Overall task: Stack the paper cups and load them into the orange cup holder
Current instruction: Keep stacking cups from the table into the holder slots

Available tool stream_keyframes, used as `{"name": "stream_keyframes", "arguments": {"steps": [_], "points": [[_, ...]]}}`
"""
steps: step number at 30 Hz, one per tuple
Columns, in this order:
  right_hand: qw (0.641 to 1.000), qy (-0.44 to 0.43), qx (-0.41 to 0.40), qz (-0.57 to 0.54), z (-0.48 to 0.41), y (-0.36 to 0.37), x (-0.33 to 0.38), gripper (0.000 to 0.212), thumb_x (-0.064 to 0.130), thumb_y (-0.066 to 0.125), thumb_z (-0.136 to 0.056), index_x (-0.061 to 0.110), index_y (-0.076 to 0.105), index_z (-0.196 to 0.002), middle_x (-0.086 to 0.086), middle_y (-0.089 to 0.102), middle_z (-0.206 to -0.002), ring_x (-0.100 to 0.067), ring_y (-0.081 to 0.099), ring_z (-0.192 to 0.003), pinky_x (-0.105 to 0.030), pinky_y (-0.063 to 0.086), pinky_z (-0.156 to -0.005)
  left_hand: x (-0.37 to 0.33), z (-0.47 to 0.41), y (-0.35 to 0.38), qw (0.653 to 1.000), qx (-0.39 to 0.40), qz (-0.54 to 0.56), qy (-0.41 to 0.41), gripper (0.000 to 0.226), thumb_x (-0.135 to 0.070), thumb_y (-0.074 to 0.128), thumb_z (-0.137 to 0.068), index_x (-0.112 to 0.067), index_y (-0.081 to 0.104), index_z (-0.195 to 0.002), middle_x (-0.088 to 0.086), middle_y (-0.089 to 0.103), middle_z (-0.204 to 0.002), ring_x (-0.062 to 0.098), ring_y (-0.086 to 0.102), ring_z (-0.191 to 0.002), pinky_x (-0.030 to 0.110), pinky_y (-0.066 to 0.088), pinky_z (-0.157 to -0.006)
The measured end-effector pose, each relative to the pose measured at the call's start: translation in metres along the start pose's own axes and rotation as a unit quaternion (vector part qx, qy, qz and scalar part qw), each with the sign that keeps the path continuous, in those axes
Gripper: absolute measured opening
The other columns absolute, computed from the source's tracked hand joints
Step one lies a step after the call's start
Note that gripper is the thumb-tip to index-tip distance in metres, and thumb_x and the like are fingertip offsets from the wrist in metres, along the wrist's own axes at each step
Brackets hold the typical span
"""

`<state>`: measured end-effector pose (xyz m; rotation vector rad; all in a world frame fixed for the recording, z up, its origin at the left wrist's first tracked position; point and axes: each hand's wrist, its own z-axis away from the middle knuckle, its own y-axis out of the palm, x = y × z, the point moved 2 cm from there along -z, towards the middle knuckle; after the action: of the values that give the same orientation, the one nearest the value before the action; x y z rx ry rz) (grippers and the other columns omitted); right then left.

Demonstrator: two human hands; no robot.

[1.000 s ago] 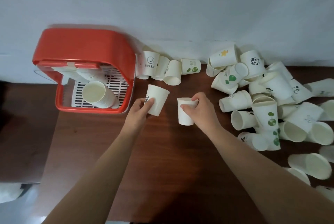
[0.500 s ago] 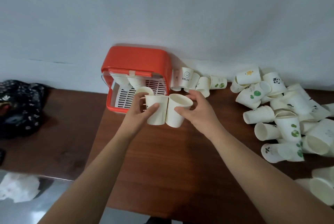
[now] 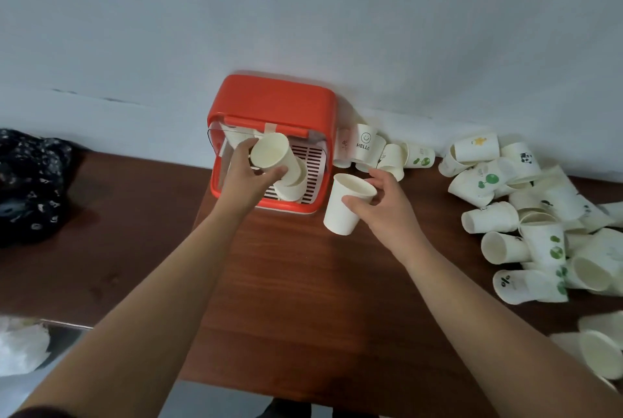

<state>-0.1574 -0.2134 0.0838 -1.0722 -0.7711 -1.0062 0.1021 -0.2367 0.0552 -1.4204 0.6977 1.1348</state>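
Pale grey wall rose behind a dark brown wooden table (image 3: 303,299), and against that wall stood the orange cup holder (image 3: 273,100), its front open onto a white slatted tray (image 3: 312,161). Seen from the head camera, the left hand (image 3: 244,181) reached into that opening and gripped a plain paper cup (image 3: 269,154) round its wall. The cup's mouth was turned toward the camera and its base aimed at the nested cups (image 3: 293,190) lying on the tray; whether it had seated into them could not be told. The right hand (image 3: 384,207) pinched a second plain cup (image 3: 342,207) at the rim, thumb on the near wall and fingers over the far edge. That cup was tilted above the table, just beside the holder's right front corner. A short row of cups, among them a smiley HELLO cup (image 3: 365,144), lay against the wall right of the holder. A loose heap of cups (image 3: 539,215) sprawled further right, well apart from both hands, and a dark patterned cloth (image 3: 30,181) sat at the far left. Such cups looked very light, thin-walled and easily crushed, perhaps a little slick outside. The rolled rim seemed the stiffest place to take hold, with gentle pressure, and each would probably slide into another only if kept in line with it.
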Motion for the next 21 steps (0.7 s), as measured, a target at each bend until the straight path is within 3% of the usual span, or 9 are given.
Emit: {"name": "stream_keyframes", "arguments": {"steps": [2, 6, 10, 13, 16, 21], "points": [[1.000, 0.007, -0.005, 0.006, 0.001, 0.001, -0.003, 0.075, 0.027, 0.077, -0.085, 0.027, 0.037, -0.148, 0.012, 0.054, -0.128, -0.002, 0.056, -0.104, -0.014, 0.044, -0.065, 0.006, -0.006, 0.010, 0.998, 0.016, -0.053, 0.010, 0.073, -0.025, 0.082, -0.081, -0.016, 0.042, -0.141, -0.005, 0.046, -0.130, 0.015, 0.049, -0.120, 0.018, 0.045, -0.088], [1.000, 0.012, -0.020, 0.015, -0.003, 0.005, -0.003, 0.070, 0.027, 0.077, -0.085, 0.026, 0.040, -0.144, 0.014, 0.054, -0.123, -0.002, 0.055, -0.103, -0.013, 0.044, -0.070, 0.028, -0.015, 0.023, 0.977, 0.067, -0.200, 0.043, 0.083, -0.031, 0.083, -0.079, -0.011, 0.039, -0.147, 0.011, 0.042, -0.144, 0.029, 0.043, -0.132, 0.047, 0.041, -0.109], [0.999, 0.007, -0.017, 0.029, -0.016, 0.013, 0.005, 0.035, 0.016, 0.076, -0.083, 0.030, 0.052, -0.104, 0.016, 0.059, -0.098, 0.010, 0.057, -0.080, -0.006, 0.042, -0.060, 0.041, -0.017, 0.026, 0.965, 0.134, -0.225, 0.028, 0.096, -0.046, 0.078, -0.082, -0.026, 0.023, -0.158, 0.011, 0.031, -0.156, 0.030, 0.030, -0.144, 0.052, 0.031, -0.117], [0.998, -0.024, -0.035, 0.040, -0.035, 0.028, 0.026, 0.031, 0.023, 0.077, -0.074, 0.022, 0.064, -0.102, -0.001, 0.065, -0.107, -0.001, 0.061, -0.084, -0.010, 0.042, -0.060, 0.047, -0.018, 0.020, 0.972, 0.146, -0.184, 0.020, 0.090, -0.045, 0.073, -0.087, -0.033, 0.020, -0.159, 0.003, 0.036, -0.158, 0.023, 0.039, -0.142, 0.051, 0.037, -0.115], [0.996, -0.076, -0.038, 0.024, -0.050, 0.049, 0.040, 0.050, 0.030, 0.079, -0.071, 0.018, 0.063, -0.117, -0.001, 0.063, -0.115, -0.007, 0.062, -0.098, -0.018, 0.048, -0.074, 0.053, -0.019, 0.012, 0.977, 0.177, -0.118, -0.002, 0.095, -0.038, 0.075, -0.088, -0.032, 0.014, -0.160, -0.004, 0.043, -0.155, 0.015, 0.046, -0.137, 0.048, 0.044, -0.111], [0.993, -0.105, -0.047, 0.013, -0.061, 0.080, 0.042, 0.064, 0.023, 0.085, -0.075, 0.018, 0.051, -0.130, 0.001, 0.051, -0.128, -0.009, 0.053, -0.112, -0.022, 0.046, -0.093, 0.063, -0.016, 0.004, 0.982, 0.170, -0.074, -0.034, 0.076, -0.023, 0.068, -0.094, -0.025, 0.027, -0.158, -0.004, 0.056, -0.143, 0.006, 0.053, -0.124, 0.024, 0.044, -0.099]]}}
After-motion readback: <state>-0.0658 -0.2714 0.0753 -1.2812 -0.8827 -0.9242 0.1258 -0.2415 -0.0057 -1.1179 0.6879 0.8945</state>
